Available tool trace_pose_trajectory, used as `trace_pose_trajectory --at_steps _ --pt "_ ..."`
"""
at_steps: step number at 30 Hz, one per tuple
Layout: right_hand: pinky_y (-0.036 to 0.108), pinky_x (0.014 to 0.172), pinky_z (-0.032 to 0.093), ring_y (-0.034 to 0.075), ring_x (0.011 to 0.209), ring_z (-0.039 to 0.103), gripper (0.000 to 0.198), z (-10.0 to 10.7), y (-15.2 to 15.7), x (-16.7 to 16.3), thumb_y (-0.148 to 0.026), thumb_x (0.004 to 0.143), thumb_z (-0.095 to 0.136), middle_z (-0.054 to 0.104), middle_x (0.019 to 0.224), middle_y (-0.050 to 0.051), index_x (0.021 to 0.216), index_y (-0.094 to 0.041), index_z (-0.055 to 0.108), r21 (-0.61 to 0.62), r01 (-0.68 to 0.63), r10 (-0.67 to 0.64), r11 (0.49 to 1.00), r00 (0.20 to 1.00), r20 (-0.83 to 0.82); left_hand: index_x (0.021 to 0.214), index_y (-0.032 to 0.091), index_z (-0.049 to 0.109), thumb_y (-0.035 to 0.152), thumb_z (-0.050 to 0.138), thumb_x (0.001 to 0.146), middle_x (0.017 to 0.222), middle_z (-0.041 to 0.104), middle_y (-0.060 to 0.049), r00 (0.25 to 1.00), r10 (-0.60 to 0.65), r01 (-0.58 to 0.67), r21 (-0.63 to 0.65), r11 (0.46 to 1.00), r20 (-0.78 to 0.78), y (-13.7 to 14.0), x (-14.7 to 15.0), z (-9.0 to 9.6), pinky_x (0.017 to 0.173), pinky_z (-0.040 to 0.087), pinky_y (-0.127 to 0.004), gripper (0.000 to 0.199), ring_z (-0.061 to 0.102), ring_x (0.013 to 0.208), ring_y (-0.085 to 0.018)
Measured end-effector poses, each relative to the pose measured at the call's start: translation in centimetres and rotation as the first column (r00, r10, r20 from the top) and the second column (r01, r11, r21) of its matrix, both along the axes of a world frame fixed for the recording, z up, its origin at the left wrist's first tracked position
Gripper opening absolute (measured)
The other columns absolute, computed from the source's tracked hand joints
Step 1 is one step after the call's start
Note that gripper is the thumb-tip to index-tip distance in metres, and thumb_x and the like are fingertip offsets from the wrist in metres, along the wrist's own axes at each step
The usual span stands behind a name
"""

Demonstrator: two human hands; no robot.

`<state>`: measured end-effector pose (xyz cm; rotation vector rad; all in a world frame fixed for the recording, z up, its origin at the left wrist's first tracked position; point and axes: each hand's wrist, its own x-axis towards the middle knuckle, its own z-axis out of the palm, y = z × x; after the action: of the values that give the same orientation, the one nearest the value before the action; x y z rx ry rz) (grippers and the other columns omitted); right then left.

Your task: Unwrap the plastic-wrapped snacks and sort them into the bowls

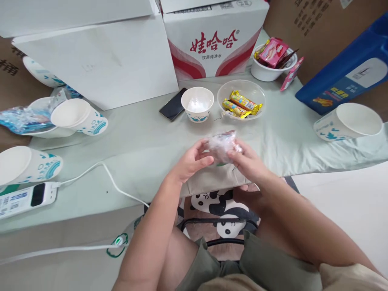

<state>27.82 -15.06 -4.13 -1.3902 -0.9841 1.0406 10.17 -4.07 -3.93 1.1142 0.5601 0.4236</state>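
A crinkled clear plastic packet (222,146) with some reddish-brown on it is held up over the front edge of the table; motion blur hides what is inside. My right hand (249,162) pinches its right side between thumb and fingers. On the other side, the fingers of my left hand (192,161) curl around the packet's left edge, the thumb lying just below. Beyond the hands stand a paper bowl (198,115) with clear plastic in it and a clear bowl (257,115) holding several yellow-wrapped snack bars (242,103).
A phone (172,106) lies behind the paper bowl. White cartons (212,52) line the back. Paper cups (93,121) lie at left near a power strip (45,196) and its cable. At right are a blue jug (339,76), a paper bucket (333,123) and a white tub (263,72) of packets.
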Motion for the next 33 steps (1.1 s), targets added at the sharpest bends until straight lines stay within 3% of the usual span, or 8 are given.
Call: trace_pose_trajectory --at_steps 4,8,11,14,17,20,24,33 --pt "0.039 0.078 0.056 0.023 0.085 0.068 0.037 -0.5 0.6 -0.5 -0.047 0.089 0.060 0.073 0.093 0.006 0.115 -0.022 0.064 0.017 0.009 -0.015 1.000 0.916 0.401 0.113 0.021 0.059 0.042 0.089 0.065 0.109 0.071 -0.006 0.976 0.203 -0.204 -0.005 0.979 -0.077 -0.1 0.0 -0.1 0.082 0.056 -0.029 0.061 0.068 0.099 -0.020" --pt "0.046 0.083 0.052 0.031 0.092 0.065 0.041 -1.8 -0.4 1.9 -0.044 0.084 0.062 0.068 0.097 0.013 0.116 -0.017 0.065 -0.011 0.243 -0.117 0.970 0.508 0.853 0.122 0.028 0.051 0.036 0.084 0.067 0.101 0.069 -0.001 0.935 0.294 -0.301 -0.008 0.953 -0.197 0.3 -0.7 -0.5 0.067 0.053 -0.025 0.065 0.067 0.083 -0.016" --pt "0.047 0.081 0.051 0.034 0.096 0.064 0.037 -2.5 -0.9 3.1 -0.043 0.085 0.060 0.067 0.100 0.016 0.110 -0.017 0.067 -0.123 0.249 0.025 0.961 0.365 0.931 0.112 0.024 0.058 0.034 0.080 0.071 0.097 0.067 -0.002 0.930 0.296 -0.295 0.041 0.955 -0.217 0.5 -1.0 -0.8 0.066 0.052 -0.025 0.048 0.066 0.081 -0.016" --pt "0.040 0.070 0.048 0.029 0.084 0.064 0.025 -2.2 -1.2 3.4 -0.038 0.089 0.053 0.068 0.093 0.012 0.098 -0.020 0.067 -0.135 0.240 0.024 0.961 0.417 0.909 0.123 0.025 0.057 0.024 0.079 0.068 0.100 0.067 -0.003 0.929 0.296 -0.281 0.097 0.955 -0.221 0.5 -1.1 -0.9 0.072 0.054 -0.026 0.059 0.066 0.086 -0.016" --pt "0.034 0.063 0.045 0.022 0.067 0.061 0.024 -1.3 -1.5 3.3 -0.037 0.092 0.051 0.067 0.078 0.006 0.101 -0.021 0.066 -0.066 0.184 -0.060 0.981 0.605 0.794 0.144 0.032 0.042 0.017 0.077 0.066 0.102 0.068 -0.001 0.919 0.323 -0.304 0.117 0.946 -0.227 0.7 -1.1 -0.9 0.074 0.056 -0.028 0.087 0.067 0.086 -0.016" --pt "0.031 0.062 0.046 0.018 0.062 0.059 0.024 -0.6 -1.8 2.9 -0.036 0.095 0.048 0.064 0.069 0.001 0.101 -0.021 0.066 0.051 0.078 -0.092 0.996 0.740 0.667 0.139 0.028 0.049 0.020 0.076 0.068 0.102 0.070 -0.003 0.923 0.319 -0.301 0.112 0.947 -0.217 0.9 -1.0 -1.0 0.077 0.058 -0.031 0.077 0.069 0.087 -0.018" --pt "0.031 0.063 0.047 0.018 0.063 0.060 0.023 -0.3 -1.7 2.4 -0.033 0.097 0.049 0.065 0.071 0.002 0.098 -0.022 0.068 0.195 -0.012 -0.122 0.981 0.742 0.660 0.117 0.021 0.068 0.023 0.078 0.067 0.115 0.071 -0.006 0.931 0.321 -0.279 0.227 0.933 -0.172 1.2 -0.9 -1.1 0.083 0.057 -0.030 0.051 0.069 0.098 -0.020" --pt "0.030 0.064 0.048 0.018 0.068 0.062 0.025 -0.3 -1.7 1.4 -0.034 0.098 0.048 0.070 0.079 0.004 0.101 -0.023 0.070 0.241 -0.043 -0.137 0.970 0.719 0.681 0.143 0.024 0.050 0.040 0.085 0.068 0.096 0.075 -0.004 0.903 0.428 -0.398 0.305 0.865 -0.037 1.4 -0.6 -1.6 0.076 0.057 -0.028 0.085 0.070 0.083 -0.017"
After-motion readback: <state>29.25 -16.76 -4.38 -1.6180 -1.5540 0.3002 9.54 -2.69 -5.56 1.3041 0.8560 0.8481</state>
